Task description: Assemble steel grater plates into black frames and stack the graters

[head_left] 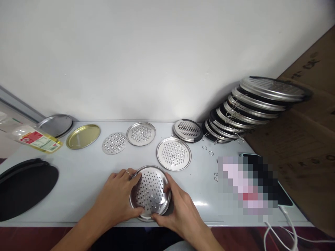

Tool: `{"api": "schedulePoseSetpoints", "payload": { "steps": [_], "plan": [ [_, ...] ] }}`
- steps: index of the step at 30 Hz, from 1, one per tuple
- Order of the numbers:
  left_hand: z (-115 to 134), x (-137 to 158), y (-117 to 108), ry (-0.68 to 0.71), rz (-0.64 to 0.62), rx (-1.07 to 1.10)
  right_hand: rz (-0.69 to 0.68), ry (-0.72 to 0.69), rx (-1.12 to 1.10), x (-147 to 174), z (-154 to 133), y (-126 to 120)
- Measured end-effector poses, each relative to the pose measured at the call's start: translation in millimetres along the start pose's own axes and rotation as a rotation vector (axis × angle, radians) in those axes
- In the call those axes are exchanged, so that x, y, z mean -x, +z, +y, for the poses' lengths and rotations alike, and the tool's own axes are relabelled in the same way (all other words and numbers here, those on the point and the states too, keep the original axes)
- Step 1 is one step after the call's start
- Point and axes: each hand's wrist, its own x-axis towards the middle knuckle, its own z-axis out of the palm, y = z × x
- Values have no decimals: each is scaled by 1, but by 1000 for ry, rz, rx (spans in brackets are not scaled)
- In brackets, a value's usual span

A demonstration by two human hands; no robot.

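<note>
At the table's front edge, a round metal grater (149, 190) with a raised rim and punched holes is gripped between both my hands. My left hand (119, 193), wearing a ring, wraps the left rim, its thumb at the lower edge. On the right side, my right hand (180, 205) curls around the rim, its thumb at the bottom. A dark part shows beneath the grater by the right palm. Just behind lie a rimmed grater disc (174, 154), another rimmed disc (141, 134) and a flat perforated disc (114, 143).
Right: a leaning stack of black-edged round graters (251, 108), a cardboard box (309, 139), small metal rings (210, 153) and a pixelated phone (282, 191) with white cables. Left: a gold round plate (83, 136), a labelled plastic package (39, 140) and black round pieces (26, 188).
</note>
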Motion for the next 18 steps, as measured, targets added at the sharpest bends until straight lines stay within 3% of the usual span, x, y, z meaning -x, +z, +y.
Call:
{"api": "schedulePoseSetpoints", "payload": {
  "steps": [5,14,18],
  "plan": [
    [3,0,-2,-29,-25,2,-11,22,-10,-1,-3,-3],
    [2,11,2,1,40,18,109,19,-101,7,4,-4],
    [5,8,1,-47,-24,16,127,22,-81,7,7,1]
  ]
}}
